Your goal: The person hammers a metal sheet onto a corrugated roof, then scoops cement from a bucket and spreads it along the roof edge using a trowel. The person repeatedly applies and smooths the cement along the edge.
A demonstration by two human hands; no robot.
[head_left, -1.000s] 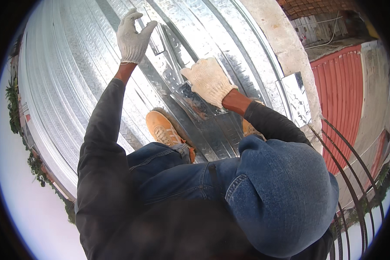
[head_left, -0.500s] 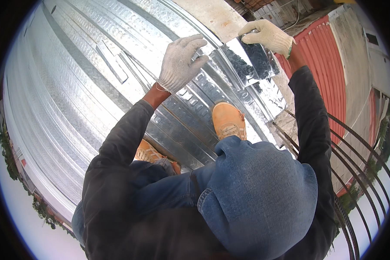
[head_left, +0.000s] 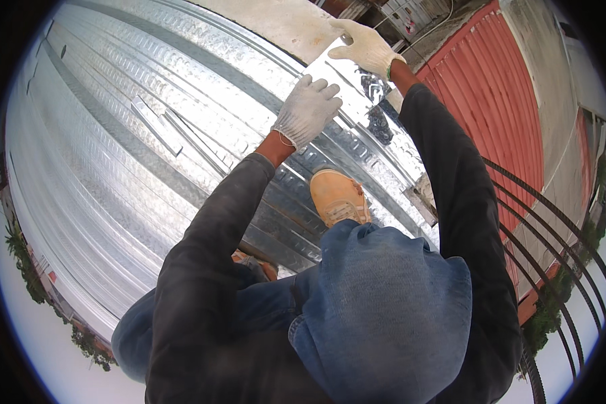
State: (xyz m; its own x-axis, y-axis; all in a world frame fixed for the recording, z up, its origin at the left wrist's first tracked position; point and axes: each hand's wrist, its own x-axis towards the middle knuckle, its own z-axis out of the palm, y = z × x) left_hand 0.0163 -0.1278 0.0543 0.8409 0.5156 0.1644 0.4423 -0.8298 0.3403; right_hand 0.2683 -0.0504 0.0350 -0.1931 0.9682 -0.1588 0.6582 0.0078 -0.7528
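A thin metal sheet (head_left: 349,75) lies beyond the toe of the person's right shoe (head_left: 334,192), at the edge of the ribbed metal decking (head_left: 108,161). Its long axis seems to slant with the ribs, one end straight ahead of the shoe, the other ahead and to its right; glare blurs the exact outline. There is one such sheet, two gloved hands, two tan shoes, and two loose metal strips (head_left: 156,126) well to the shoe's left. The sheet is mirror-bright, nearly white, broken by dark mottled patches. The right hand (head_left: 363,50), farthest from the shoe, has its grip clamped on the sheet's far edge. The left hand (head_left: 308,109), just ahead of the shoe, has half-curled fingers beside the sheet; whether its grip is closed on anything cannot be told.
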